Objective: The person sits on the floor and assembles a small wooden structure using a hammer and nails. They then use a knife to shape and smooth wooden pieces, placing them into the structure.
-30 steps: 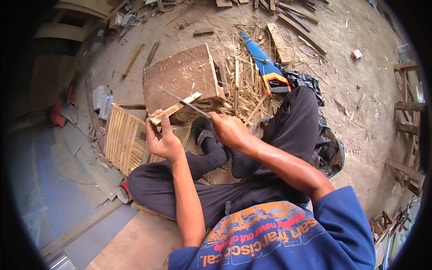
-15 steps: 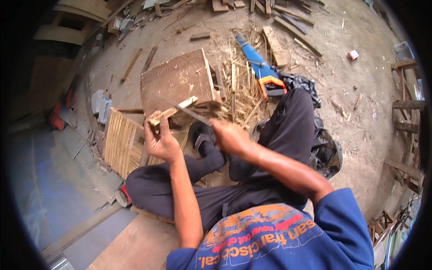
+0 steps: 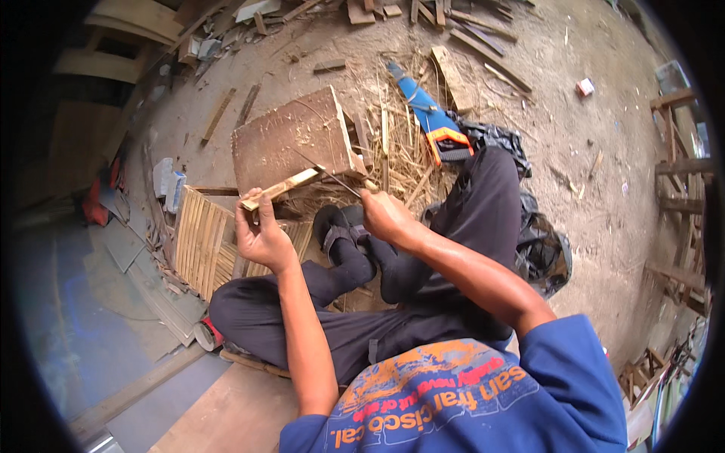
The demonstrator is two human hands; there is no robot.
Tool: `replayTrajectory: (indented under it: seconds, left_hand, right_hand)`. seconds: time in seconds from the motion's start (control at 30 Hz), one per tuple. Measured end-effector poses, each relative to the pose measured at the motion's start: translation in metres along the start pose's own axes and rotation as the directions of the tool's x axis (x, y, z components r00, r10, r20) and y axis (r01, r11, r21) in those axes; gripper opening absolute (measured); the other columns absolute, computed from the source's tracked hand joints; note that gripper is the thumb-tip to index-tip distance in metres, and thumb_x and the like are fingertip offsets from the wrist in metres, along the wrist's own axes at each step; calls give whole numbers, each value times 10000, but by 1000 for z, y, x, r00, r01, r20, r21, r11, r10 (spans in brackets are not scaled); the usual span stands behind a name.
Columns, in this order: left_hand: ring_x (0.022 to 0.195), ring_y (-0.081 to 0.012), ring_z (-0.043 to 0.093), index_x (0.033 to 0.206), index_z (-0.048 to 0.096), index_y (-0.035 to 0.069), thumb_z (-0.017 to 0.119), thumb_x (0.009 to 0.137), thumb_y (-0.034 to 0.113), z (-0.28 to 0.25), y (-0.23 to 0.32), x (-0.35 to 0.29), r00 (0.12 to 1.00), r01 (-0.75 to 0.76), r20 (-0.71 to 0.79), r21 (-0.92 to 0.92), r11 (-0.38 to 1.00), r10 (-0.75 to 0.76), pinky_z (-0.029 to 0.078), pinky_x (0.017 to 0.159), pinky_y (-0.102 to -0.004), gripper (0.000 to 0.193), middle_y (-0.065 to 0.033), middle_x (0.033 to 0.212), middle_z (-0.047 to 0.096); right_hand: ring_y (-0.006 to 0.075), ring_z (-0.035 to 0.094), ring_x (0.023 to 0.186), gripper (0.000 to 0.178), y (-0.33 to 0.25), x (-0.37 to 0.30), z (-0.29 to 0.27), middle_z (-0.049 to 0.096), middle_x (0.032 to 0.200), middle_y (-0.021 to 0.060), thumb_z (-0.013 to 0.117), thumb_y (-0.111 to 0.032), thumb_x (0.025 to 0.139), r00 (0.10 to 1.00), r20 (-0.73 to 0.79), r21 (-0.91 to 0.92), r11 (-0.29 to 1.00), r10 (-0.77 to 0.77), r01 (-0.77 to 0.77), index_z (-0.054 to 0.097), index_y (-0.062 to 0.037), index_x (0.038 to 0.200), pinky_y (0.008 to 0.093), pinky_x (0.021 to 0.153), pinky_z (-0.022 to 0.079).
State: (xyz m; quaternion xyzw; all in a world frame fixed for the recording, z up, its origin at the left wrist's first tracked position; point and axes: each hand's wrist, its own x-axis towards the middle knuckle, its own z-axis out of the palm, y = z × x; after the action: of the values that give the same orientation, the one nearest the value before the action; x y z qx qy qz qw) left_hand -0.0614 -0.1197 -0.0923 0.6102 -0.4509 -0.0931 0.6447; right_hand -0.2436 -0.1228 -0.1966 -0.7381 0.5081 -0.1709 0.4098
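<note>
So we're sitting cross-legged on the dirt floor, and our left hand [image 3: 260, 238] is closed around the lower end of a short bamboo strip [image 3: 281, 189], with the strip poking up and to the right out of the fist. Our right hand [image 3: 385, 215] is wrapped tight around the handle of a thin knife [image 3: 325, 172], and the blade runs up and left from that hand until it meets the far end of the strip. The two hands sit near each other, with the strip and blade bridging the gap between them.

Just below the right hand is our sandalled foot [image 3: 341, 230], tucked in against the dark trousers. Down and left of the left hand lies a slatted bamboo panel [image 3: 200, 241], flat on the ground. Right behind the strip, just past both hands, sits a worn wooden block [image 3: 291, 140], and to its right is a messy heap of bamboo shavings [image 3: 400, 151].

Further out beyond the right hand we've got a blue hand saw [image 3: 429, 117] with an orange and black handle, lying on the shavings. A crumpled black plastic bag [image 3: 544, 245] sits off to the right of our knee, well apart from the hands.
</note>
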Motion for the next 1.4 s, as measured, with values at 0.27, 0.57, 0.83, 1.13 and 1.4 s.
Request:
replayTrajectory:
  seconds: [0.27, 0.57, 0.83, 1.13, 1.4]
  left_hand:
    - [974, -159, 660, 1112, 678, -53, 718, 912, 40, 1, -5, 5, 999, -35, -20, -49, 998, 34, 538, 881, -286, 224, -101, 1068, 710]
    - [938, -133, 645, 1103, 676, -55, 720, 910, 22, -5, -12, 12, 994, 29, -101, -37, 999, -32, 526, 852, -279, 213, -68, 1036, 709]
    - [910, -130, 635, 1070, 679, -62, 725, 906, 18, 3, -9, 11, 993, 16, -117, -96, 995, -27, 521, 847, -282, 188, -62, 1016, 703]
    - [948, -143, 650, 1086, 673, -64, 714, 914, 18, 4, -9, 8, 995, -4, -102, -107, 994, -7, 522, 876, -286, 195, -79, 1047, 705]
    - [937, -133, 653, 1081, 685, -60, 740, 904, 64, 3, -6, 4, 997, -5, -78, -48, 999, 1, 529, 856, -276, 222, -75, 1032, 707]
  right_hand:
    - [487, 659, 840, 222, -48, 4, -10, 669, 876, 265, 579, -33, 803, 969, -144, 150, 963, -202, 223, 519, 35, 1006, 564, 711, 533]
    - [449, 682, 810, 214, -66, 6, -10, 682, 889, 248, 553, -18, 815, 976, -129, 21, 984, -173, 177, 522, 19, 1023, 531, 688, 552]
    - [442, 684, 791, 235, -58, 16, -10, 676, 877, 250, 582, -14, 792, 966, -140, -22, 976, -219, 218, 535, 32, 1018, 521, 660, 551]
    - [448, 686, 790, 158, -68, 5, -17, 684, 838, 263, 573, -29, 798, 969, -159, 40, 980, -187, 195, 566, 20, 948, 524, 650, 553]
    - [435, 690, 766, 167, -56, 3, -12, 679, 808, 258, 580, -32, 796, 943, -217, 8, 966, -251, 259, 573, 16, 956, 525, 630, 551]
